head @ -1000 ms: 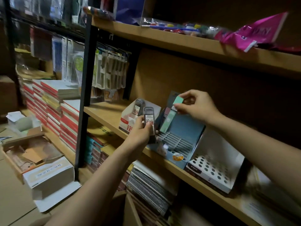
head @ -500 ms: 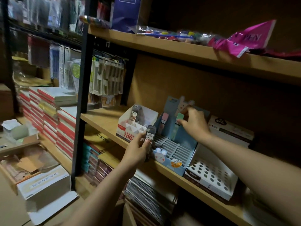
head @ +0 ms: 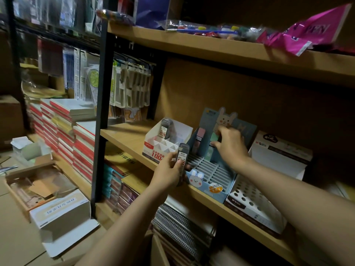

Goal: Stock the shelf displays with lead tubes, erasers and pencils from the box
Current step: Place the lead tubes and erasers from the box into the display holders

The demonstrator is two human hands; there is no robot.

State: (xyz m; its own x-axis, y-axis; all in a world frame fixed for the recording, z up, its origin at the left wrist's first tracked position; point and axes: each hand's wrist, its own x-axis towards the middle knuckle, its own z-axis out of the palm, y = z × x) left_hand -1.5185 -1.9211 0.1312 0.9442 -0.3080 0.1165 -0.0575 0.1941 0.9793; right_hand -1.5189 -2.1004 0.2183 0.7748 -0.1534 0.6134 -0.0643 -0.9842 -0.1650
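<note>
Dim wooden shelving fills the view, with a black upright post (head: 99, 120) dividing the stacked red-and-white notebooks (head: 63, 129) on the left from the middle shelf (head: 126, 137) where the displays stand. On that shelf a white lead-tube display (head: 163, 148) holds one upright lead tube (head: 164, 128) at its back; just beside it sits a blue rabbit display (head: 209, 175) with slotted rows, and further right a white tray with round holes (head: 249, 206). Above, a pink packet (head: 307, 37) lies on the upper shelf (head: 211, 48). Down on the floor are an open cardboard box (head: 38, 185) and a white carton (head: 61, 210).

The left hand (head: 169, 173) reaches up from below, its fingers curled round a dark lead tube (head: 182, 160) held upright in front of the seam between the two displays, hiding the blue one's near left corner. The right hand (head: 228, 144) stretches across over the slotted rows, knuckles up, fingertips pinching a green eraser (head: 213, 139) at the back row, beside a pink eraser (head: 200, 137) standing there.

Compared with half a second ago, the right hand has sunk lower into the blue display and the green eraser is further down in its slot; the left hand has kept its tube in much the same spot.
</note>
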